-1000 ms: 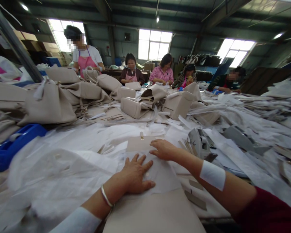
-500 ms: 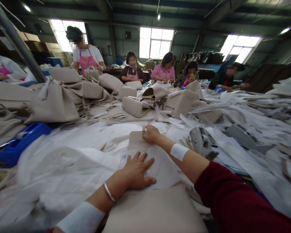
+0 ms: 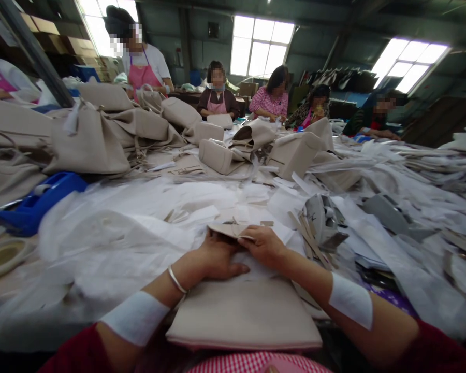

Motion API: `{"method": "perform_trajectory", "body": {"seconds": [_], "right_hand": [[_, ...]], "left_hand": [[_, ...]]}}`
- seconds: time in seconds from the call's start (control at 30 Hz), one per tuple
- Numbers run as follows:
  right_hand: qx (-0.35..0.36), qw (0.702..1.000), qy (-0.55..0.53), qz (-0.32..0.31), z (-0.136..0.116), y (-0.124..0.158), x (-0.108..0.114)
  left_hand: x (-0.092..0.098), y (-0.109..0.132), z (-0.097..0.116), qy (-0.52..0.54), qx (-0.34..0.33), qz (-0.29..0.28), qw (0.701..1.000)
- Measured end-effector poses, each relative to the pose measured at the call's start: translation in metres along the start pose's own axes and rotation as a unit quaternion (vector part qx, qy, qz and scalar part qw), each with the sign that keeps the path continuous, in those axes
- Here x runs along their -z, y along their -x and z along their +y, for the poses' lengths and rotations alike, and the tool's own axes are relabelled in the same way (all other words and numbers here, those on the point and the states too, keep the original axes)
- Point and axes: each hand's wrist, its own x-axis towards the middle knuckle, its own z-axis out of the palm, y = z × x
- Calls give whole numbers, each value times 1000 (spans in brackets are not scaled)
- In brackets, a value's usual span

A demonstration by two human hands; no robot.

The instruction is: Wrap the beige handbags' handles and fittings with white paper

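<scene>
A beige leather-like bag (image 3: 244, 313) lies flat in front of me, its near edge by my body. White tissue paper covers its far part, and a beige flap (image 3: 226, 228) is folded up over it. My right hand (image 3: 266, 247) is closed, pinching the right edge of this flap between thumb and fingers. Palm down on the tissue, my left hand (image 3: 217, 260) lies flat with its thumb stretched out. Its fingertips are hidden beneath the flap. Whether flap and bag are one piece is hidden by the paper.
Beige handbags (image 3: 89, 140) are piled at the left and centre back. A blue tape dispenser (image 3: 42, 199) and a tape roll (image 3: 3, 256) are at left, a grey tape dispenser (image 3: 322, 217) at right. White wrapping sheets (image 3: 128, 233) spread around. Several people sit or stand across the table.
My right hand has come nearer to me, bringing the flap's far end up and over my left fingers. The left hand stays on the paper. The view has tilted slightly down.
</scene>
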Motion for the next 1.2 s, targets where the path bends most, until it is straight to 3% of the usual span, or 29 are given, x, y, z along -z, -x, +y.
{"method": "perform_trajectory", "body": {"seconds": [0.13,0.2,0.3,0.43,0.6,0.73,0.97,1.03,1.2], "right_hand": [[-30,993,-108,25,13,7,-5],[-31,990,-136,23,15,12,-8],[-31,991,-132,14,16,19,-12],[-27,992,-118,-20,16,18,-12],[-38,989,-128,-67,13,16,-8],[-46,988,-120,-83,5,21,-11],[-55,989,-87,-108,-9,24,-13],[-34,992,-49,-114,-14,26,-16],[14,977,163,-138,-32,30,-28]], "left_hand": [[18,9,-8,102,-36,11,994],[19,18,-12,135,21,73,988],[5,35,-15,101,162,158,969],[-19,50,-18,116,259,157,946],[-24,54,-21,226,295,147,917],[-26,58,-23,365,320,168,858],[-38,59,-21,616,306,237,686],[-40,56,-19,635,303,244,667],[-40,52,-14,646,273,253,667]]}}
